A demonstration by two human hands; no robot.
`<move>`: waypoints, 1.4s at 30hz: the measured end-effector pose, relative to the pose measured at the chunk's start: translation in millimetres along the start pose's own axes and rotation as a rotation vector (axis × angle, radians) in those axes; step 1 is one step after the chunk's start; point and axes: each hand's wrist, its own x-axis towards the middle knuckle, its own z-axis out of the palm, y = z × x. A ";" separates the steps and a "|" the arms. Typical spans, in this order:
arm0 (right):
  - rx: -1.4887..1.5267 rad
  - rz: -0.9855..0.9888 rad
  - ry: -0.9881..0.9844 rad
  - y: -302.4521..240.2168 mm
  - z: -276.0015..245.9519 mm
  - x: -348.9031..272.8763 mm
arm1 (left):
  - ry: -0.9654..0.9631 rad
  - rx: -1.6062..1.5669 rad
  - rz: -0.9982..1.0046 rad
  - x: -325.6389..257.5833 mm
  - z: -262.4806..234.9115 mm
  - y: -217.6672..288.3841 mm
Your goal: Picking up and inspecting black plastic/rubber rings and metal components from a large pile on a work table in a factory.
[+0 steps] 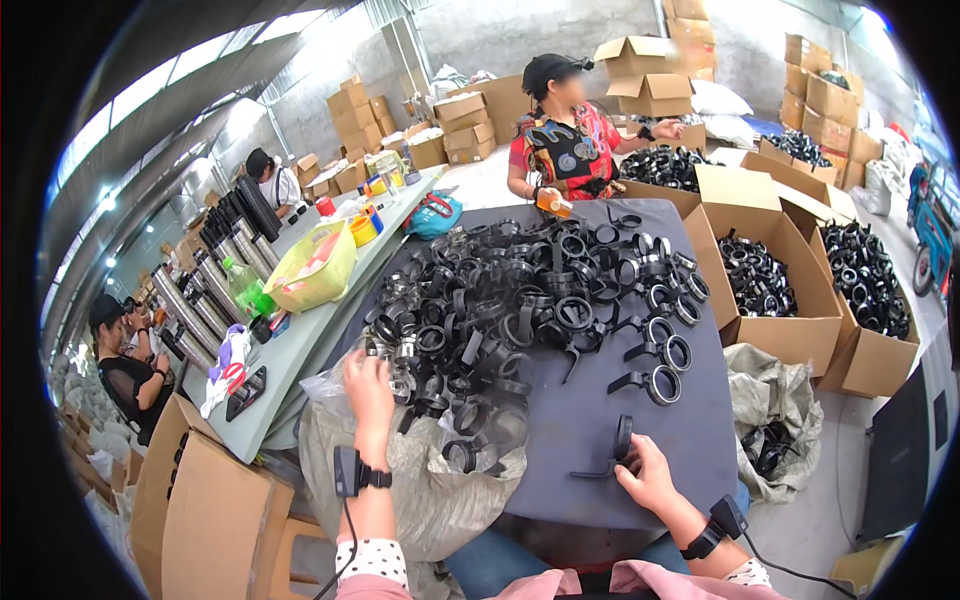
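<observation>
A big heap of black plastic ring parts with handle arms covers a grey table. My left hand reaches into the near left edge of the heap, over a clear plastic bag holding more rings; what it grips I cannot tell. My right hand rests on the table's near edge and holds one black ring part with a long handle. Both wrists wear black bands with cables.
A person in red works at the table's far end. Open cardboard boxes of black rings stand to the right. A long pale table on the left carries metal tubes, a yellow basket and bottles. Sacks lie by my knees.
</observation>
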 end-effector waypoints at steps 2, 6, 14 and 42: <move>-0.041 -0.014 0.012 4.0 3.9 -0.1 | -0.048 -0.368 0.202 -6.3 -17.5 28.4; 0.024 0.012 0.099 1.1 2.8 -1.0 | -0.306 -0.589 0.547 -71.2 -16.7 110.3; 0.776 0.024 -0.090 -17.2 -13.8 -12.7 | -0.690 -1.031 0.721 -164.9 -25.1 225.6; 0.276 -0.539 0.138 -51.8 -100.7 29.8 | -0.722 -0.809 0.241 -199.1 23.4 212.1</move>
